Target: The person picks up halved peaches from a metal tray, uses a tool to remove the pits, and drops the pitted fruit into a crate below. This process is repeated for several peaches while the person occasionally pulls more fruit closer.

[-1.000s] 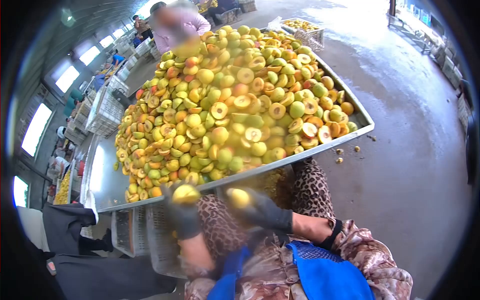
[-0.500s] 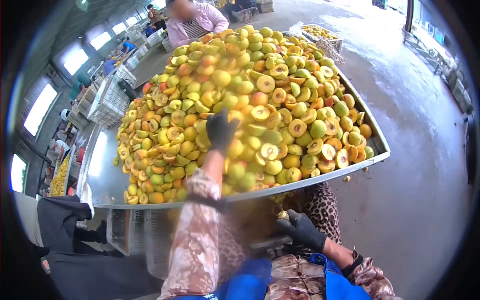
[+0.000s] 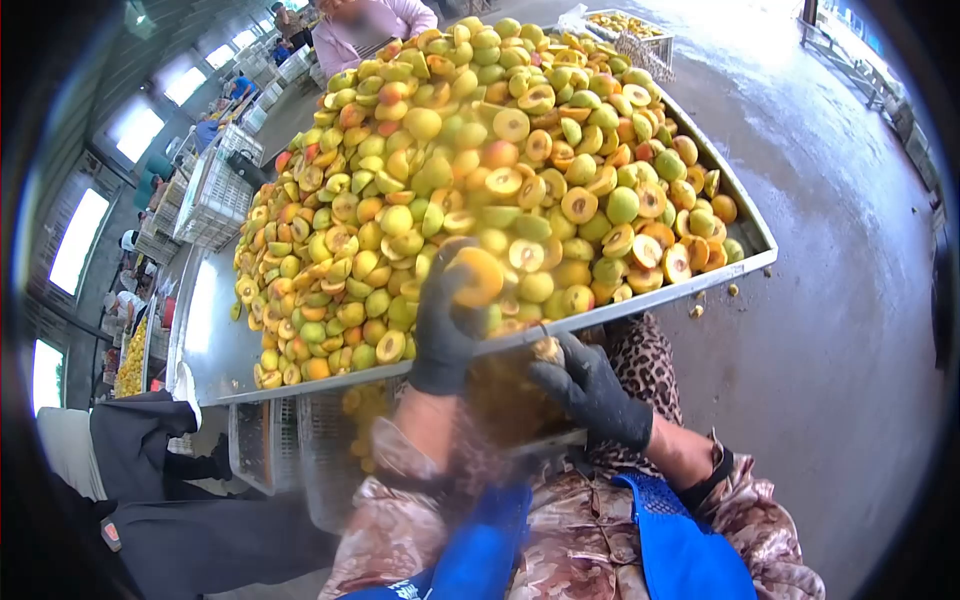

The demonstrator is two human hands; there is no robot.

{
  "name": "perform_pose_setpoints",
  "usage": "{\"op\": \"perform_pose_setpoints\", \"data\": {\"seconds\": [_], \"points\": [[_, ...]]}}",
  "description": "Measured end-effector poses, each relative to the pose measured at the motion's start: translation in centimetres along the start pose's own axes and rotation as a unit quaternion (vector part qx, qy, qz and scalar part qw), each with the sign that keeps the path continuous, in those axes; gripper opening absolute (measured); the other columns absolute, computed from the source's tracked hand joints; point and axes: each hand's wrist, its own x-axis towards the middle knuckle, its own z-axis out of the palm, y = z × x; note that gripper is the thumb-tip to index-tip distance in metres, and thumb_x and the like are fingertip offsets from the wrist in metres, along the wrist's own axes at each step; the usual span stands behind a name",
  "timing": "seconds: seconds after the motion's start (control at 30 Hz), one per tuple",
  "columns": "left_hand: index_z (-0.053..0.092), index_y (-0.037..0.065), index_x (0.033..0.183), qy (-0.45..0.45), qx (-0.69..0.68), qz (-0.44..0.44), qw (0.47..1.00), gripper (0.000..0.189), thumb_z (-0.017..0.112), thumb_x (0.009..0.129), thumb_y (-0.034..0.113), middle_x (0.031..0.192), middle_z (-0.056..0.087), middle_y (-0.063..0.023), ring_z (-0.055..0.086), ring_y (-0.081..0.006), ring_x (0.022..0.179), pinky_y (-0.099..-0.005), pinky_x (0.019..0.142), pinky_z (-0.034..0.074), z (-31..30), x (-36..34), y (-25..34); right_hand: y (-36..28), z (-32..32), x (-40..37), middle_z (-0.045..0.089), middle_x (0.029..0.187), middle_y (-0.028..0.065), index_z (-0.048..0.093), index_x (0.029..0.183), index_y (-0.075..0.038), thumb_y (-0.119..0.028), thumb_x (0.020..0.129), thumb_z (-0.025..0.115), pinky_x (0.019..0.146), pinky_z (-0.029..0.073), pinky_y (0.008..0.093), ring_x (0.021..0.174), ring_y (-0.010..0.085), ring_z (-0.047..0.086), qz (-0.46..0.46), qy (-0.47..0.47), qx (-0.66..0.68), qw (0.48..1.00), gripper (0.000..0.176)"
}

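A large heap of halved yellow-green fruit (image 3: 400, 190) covers a metal-rimmed table (image 3: 640, 300). My left hand (image 3: 447, 325), in a dark glove, is at the table's near edge, its fingers wrapped round a yellow-orange fruit half (image 3: 478, 277). Lower and to the right, my right hand (image 3: 597, 392), also gloved, is closed just below the rim. Between its thumb and fingers is a small pale-tan object (image 3: 547, 350), too small to make out clearly. Part of the view around my left hand is smeared.
Crates (image 3: 265, 445) stand under the table on the left, beside a person's dark-trousered legs (image 3: 210, 540). Across the heap is a person in a pink jacket (image 3: 345, 40). A crate of fruit (image 3: 625, 25) stands at the far corner. White crates (image 3: 215, 200) are stacked at left.
My left hand has come back from the heap towards me and now has a fruit half in it. My right hand has risen nearer the rim. The view has shifted slightly.
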Motion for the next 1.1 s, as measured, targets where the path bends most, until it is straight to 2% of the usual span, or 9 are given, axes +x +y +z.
{"op": "perform_pose_setpoints", "data": {"seconds": [0.1,0.2,0.33,0.4,0.53,0.63,0.8,1.0,1.1], "points": [[0.050,-0.001,0.142,0.007,-0.111,-0.033,0.993,0.051,0.059,0.104,0.030,0.133,0.059,-0.0167,0.059,-0.0323,0.127,-0.0442,0.098,0.058,1.5,-4.6,-1.6,-0.1,1.5,0.7,0.068,0.098,0.0271,0.061,0.114,-0.002,-0.034,0.096,0.067,0.077,0.052,0.0502,0.095,0.0482,0.066,-0.017,-0.007,-0.047,0.999,0.037],[0.052,-0.001,0.138,0.051,-0.014,-0.007,0.999,0.052,0.056,0.104,0.039,0.124,0.062,-0.0136,0.065,-0.0239,0.107,-0.0381,0.095,0.056,3.3,-7.7,-2.0,0.1,2.7,0.2,0.067,0.095,0.0270,0.061,0.110,0.000,-0.034,0.097,0.067,0.076,0.051,0.0508,0.092,0.0482,0.065,0.006,0.002,-0.029,1.000,0.036],[0.050,-0.001,0.141,0.058,0.136,0.077,0.986,0.059,0.050,0.107,0.047,0.127,0.061,-0.0139,0.063,-0.0255,0.113,-0.0382,0.095,0.055,2.8,-8.9,-2.5,0.3,2.7,-1.2,0.068,0.095,0.0273,0.061,0.110,0.001,-0.033,0.098,0.065,0.076,0.052,0.0498,0.092,0.0464,0.067,0.045,-0.045,-0.032,0.997,0.037],[0.047,-0.002,0.145,0.026,0.048,0.055,0.997,0.061,0.046,0.109,0.047,0.132,0.058,-0.0168,0.059,-0.0305,0.124,-0.0406,0.098,0.056,2.1,-9.2,-2.2,-0.7,2.7,-1.7,0.068,0.095,0.0272,0.061,0.110,0.001,-0.034,0.099,0.064,0.076,0.052,0.0493,0.092,0.0457,0.067,0.040,-0.036,-0.015,0.998,0.038],[0.050,-0.004,0.140,0.042,-0.084,0.001,0.996,0.061,0.041,0.110,0.049,0.127,0.061,-0.0165,0.064,-0.0252,0.111,-0.0369,0.093,0.057,4.4,-10.0,-1.8,-1.3,2.7,-1.5,0.068,0.094,0.0271,0.060,0.109,0.002,-0.037,0.099,0.064,0.075,0.052,0.0503,0.089,0.0467,0.067,-0.002,-0.027,-0.044,0.999,0.041],[0.053,-0.005,0.138,0.055,0.065,0.054,0.995,0.058,0.042,0.110,0.046,0.127,0.061,-0.0167,0.064,-0.0251,0.111,-0.0366,0.092,0.057,4.1,-9.6,-1.9,-0.5,3.1,-1.2,0.068,0.093,0.0273,0.059,0.108,0.000,-0.040,0.098,0.065,0.074,0.052,0.0529,0.087,0.0487,0.066,-0.025,-0.003,-0.079,0.997,0.042],[0.065,-0.004,0.120,0.142,0.185,0.194,0.953,0.033,0.048,0.109,0.023,0.105,0.069,-0.0141,0.067,-0.0188,0.085,-0.0317,0.076,0.056,6.0,-9.4,-2.8,-0.7,2.4,-1.0,0.067,0.091,0.0274,0.055,0.109,-0.002,-0.043,0.097,0.066,0.071,0.050,0.0565,0.087,0.0510,0.065,-0.035,-0.002,-0.176,0.984,0.044],[0.061,-0.004,0.126,0.078,0.152,0.125,0.977,0.049,0.044,0.111,0.039,0.119,0.064,-0.0147,0.065,-0.0243,0.108,-0.0373,0.093,0.056,5.2,-9.8,-2.6,-2.1,1.2,-1.6,0.067,0.091,0.0285,0.055,0.108,-0.001,-0.045,0.097,0.067,0.070,0.051,0.0564,0.085,0.0506,0.066,-0.017,-0.016,-0.222,0.975,0.047],[0.063,-0.002,0.123,0.066,0.050,0.068,0.994,0.048,0.044,0.111,0.040,0.118,0.065,-0.0148,0.066,-0.0249,0.106,-0.0381,0.092,0.056,6.5,-9.9,-1.7,-1.4,2.3,-1.8,0.068,0.094,0.0292,0.055,0.108,0.000,-0.042,0.097,0.068,0.071,0.052,0.0547,0.087,0.0496,0.067,-0.040,0.030,-0.078,0.996,0.045]]}}
